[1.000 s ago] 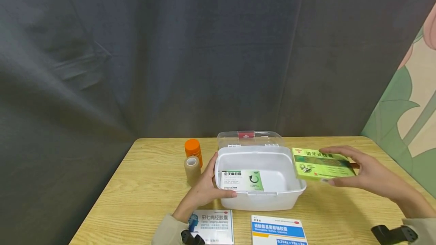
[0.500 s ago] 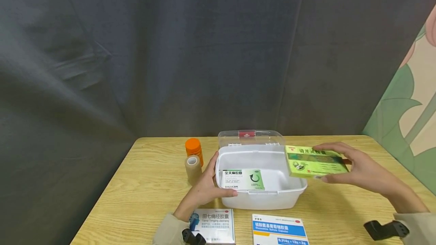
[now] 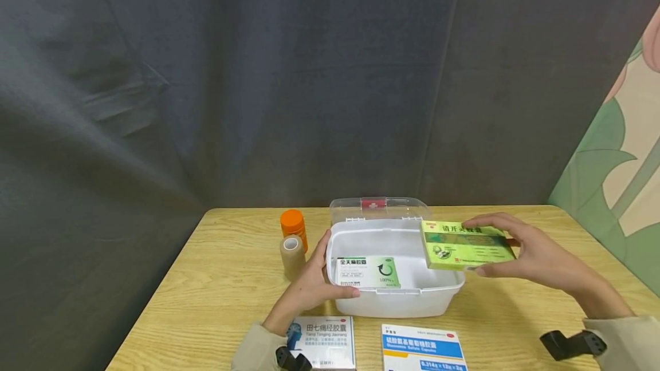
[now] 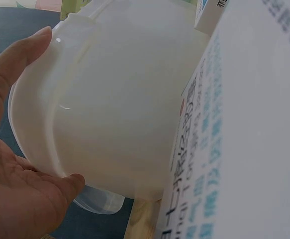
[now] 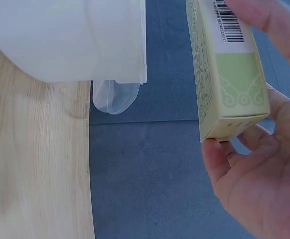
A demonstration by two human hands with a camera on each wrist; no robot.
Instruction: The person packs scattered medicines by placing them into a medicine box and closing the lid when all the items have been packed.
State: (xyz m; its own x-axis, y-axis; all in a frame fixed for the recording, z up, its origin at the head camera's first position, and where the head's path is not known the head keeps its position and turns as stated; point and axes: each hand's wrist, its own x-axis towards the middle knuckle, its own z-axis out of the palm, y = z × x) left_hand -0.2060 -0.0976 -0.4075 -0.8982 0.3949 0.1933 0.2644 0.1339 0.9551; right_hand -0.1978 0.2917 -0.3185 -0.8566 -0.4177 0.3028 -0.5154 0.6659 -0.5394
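Note:
My right hand (image 3: 536,256) holds a yellow-green medicine box (image 3: 464,245) between thumb and fingers. It hangs tilted over the right part of a white plastic first-aid box (image 3: 397,305). In the right wrist view, the medicine box (image 5: 234,74) shows its barcode side, apart from the white box (image 5: 70,40). My left hand (image 3: 311,282) grips the left end of the white box, thumb on the front rim and fingers along the side. Inside, at the left, lies a white-and-green medicine box (image 3: 366,272). The first-aid box's clear lid (image 3: 397,208) with a red cross label is swung back.
An orange-capped bottle (image 3: 293,225) and a tan bandage roll (image 3: 292,259) stand left of the white box. In front lie a white-and-grey medicine box (image 3: 327,342) and a blue-and-white medicine box (image 3: 423,348). A dark curtain (image 3: 319,85) hangs behind the wooden table (image 3: 206,279).
My right hand has carried the yellow-green medicine box leftward, from beside the white box's right end to above its opening. My left hand stays on the white box.

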